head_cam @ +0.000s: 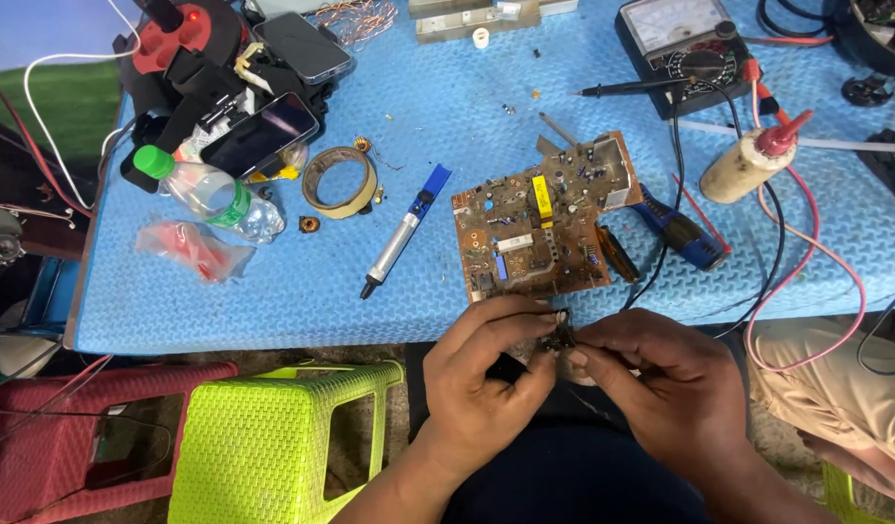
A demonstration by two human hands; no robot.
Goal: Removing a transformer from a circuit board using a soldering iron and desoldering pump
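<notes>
Pinching a small dark component [560,337] between thumb and fingertips of both hands, left hand [486,378] curled shut on its left side, right hand [661,383] closed on its right, just below the near edge of the blue table [273,301]. Hovering over a dark lap, beside a lime-green stool [273,437]. Lying just beyond: a brown circuit board [539,218], a blue-tipped desoldering pump [404,233] to its left, then a tape roll [340,180] and a plastic bottle [210,194]. Sitting farther back: a phone [261,133], a multimeter [685,44], a cream squeeze bottle [748,160].
</notes>
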